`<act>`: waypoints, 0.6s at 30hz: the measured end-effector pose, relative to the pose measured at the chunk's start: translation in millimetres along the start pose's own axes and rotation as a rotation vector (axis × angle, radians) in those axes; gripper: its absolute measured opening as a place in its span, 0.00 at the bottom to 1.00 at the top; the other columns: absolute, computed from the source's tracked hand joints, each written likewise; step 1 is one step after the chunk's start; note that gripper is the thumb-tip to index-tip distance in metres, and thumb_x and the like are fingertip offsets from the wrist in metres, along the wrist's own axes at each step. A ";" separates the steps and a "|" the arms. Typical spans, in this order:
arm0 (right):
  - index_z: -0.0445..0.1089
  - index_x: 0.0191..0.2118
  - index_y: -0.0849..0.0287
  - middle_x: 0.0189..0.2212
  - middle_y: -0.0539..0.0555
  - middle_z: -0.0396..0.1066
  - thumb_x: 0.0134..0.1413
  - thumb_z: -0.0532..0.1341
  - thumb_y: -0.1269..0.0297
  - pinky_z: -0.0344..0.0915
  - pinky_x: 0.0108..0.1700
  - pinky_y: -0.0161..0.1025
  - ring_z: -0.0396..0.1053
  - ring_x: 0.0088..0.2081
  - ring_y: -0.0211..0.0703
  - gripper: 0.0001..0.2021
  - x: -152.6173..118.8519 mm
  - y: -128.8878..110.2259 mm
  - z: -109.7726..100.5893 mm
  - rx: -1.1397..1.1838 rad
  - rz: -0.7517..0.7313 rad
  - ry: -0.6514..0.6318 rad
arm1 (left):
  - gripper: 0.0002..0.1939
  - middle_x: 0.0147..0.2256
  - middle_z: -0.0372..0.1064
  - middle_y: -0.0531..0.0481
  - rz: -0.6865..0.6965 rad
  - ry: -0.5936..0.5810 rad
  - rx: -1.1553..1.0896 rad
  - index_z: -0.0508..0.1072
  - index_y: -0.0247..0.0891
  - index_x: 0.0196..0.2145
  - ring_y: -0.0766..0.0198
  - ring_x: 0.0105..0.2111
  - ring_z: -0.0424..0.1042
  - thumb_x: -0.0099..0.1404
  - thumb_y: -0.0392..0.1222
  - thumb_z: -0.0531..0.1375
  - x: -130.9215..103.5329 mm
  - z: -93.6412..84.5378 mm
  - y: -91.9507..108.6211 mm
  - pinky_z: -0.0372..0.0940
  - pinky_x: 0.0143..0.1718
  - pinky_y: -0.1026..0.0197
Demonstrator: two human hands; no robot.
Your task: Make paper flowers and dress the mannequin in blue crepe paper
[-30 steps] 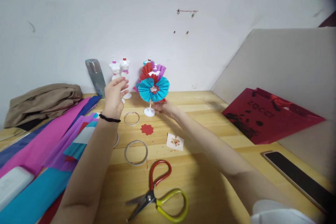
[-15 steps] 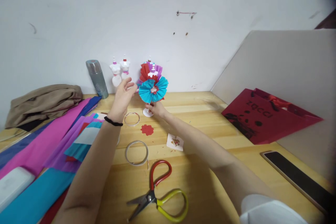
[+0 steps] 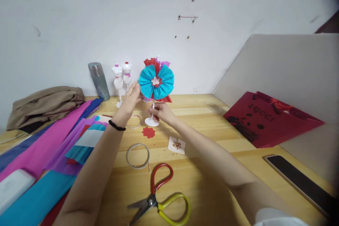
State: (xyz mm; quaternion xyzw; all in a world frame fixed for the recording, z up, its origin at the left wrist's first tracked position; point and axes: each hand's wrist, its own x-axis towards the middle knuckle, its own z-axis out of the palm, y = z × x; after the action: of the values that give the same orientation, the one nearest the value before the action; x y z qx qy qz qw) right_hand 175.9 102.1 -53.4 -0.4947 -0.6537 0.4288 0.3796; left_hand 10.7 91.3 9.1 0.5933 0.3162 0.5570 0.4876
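A miniature dress-form mannequin on a white round-based stand is in front of me, its upper part covered by pleated blue crepe paper. A small pink and red flower cutout sits at the middle of the pleats. My right hand is closed around the stand's thin stem. At the left edge of the blue paper, my left hand has its fingertips pinched against the pleats, partly hidden. Red crepe paper and purple paper show behind. Below the base lies a red scalloped paper piece.
Two white mannequins and a thermos stand by the wall. Coloured paper and brown cloth lie left. Scissors, a tape ring and a card lie nearer. A red bag and phone are right.
The blue-dressed mannequin has come a little nearer to me in my right hand. My left hand has moved in from beside it to the paper's left edge.
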 end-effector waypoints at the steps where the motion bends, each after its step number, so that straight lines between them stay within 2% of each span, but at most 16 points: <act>1: 0.66 0.22 0.59 0.12 0.47 0.65 0.56 0.60 0.67 0.61 0.20 0.32 0.62 0.14 0.35 0.12 -2.1 -2.4 -0.5 0.022 -0.002 -0.010 | 0.28 0.47 0.76 0.43 -0.005 -0.006 -0.040 0.68 0.41 0.57 0.58 0.43 0.77 0.69 0.61 0.53 -0.1 0.7 1.1 0.71 0.44 0.57; 4: 0.66 0.22 0.59 0.12 0.46 0.64 0.55 0.60 0.67 0.60 0.19 0.31 0.61 0.14 0.35 0.11 -7.7 -8.2 -2.9 0.075 -0.006 -0.024 | 0.25 0.36 0.77 0.46 -0.014 -0.007 -0.098 0.72 0.39 0.49 0.62 0.31 0.76 0.64 0.61 0.59 -2.3 2.3 7.5 0.72 0.35 0.61; 7: 0.67 0.22 0.60 0.12 0.47 0.65 0.53 0.62 0.67 0.59 0.18 0.31 0.61 0.14 0.34 0.11 -12.7 -12.0 -4.0 0.103 -0.006 -0.034 | 0.19 0.29 0.76 0.48 -0.021 0.030 -0.010 0.74 0.36 0.36 0.64 0.27 0.76 0.58 0.56 0.66 -6.1 5.1 14.6 0.70 0.31 0.64; 9: 0.67 0.21 0.60 0.12 0.47 0.65 0.53 0.61 0.67 0.59 0.18 0.31 0.61 0.14 0.34 0.11 -15.4 -13.5 -3.2 0.113 -0.002 -0.046 | 0.16 0.26 0.75 0.49 -0.023 0.084 0.058 0.74 0.35 0.31 0.65 0.25 0.75 0.54 0.51 0.69 -8.3 7.8 17.4 0.68 0.29 0.65; 14: 0.67 0.21 0.60 0.12 0.47 0.65 0.53 0.60 0.67 0.58 0.18 0.31 0.60 0.14 0.34 0.11 -18.6 -14.5 0.6 0.128 0.003 -0.058 | 0.14 0.20 0.72 0.50 -0.075 0.124 0.125 0.72 0.35 0.22 0.66 0.22 0.72 0.49 0.46 0.70 -9.8 13.7 18.4 0.66 0.26 0.65; 18: 0.67 0.22 0.60 0.13 0.47 0.66 0.53 0.60 0.67 0.60 0.18 0.31 0.61 0.14 0.34 0.10 -16.5 -14.2 1.1 0.124 -0.001 -0.053 | 0.11 0.19 0.72 0.50 -0.106 0.142 0.151 0.71 0.35 0.21 0.66 0.21 0.71 0.51 0.43 0.68 -8.6 15.0 13.9 0.66 0.25 0.66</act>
State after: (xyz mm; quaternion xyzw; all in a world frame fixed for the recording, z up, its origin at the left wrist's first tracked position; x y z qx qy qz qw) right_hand 174.0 83.8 -41.6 -0.4586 -0.6360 0.4813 0.3919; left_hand 21.4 75.4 20.5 0.5698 0.4218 0.5458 0.4466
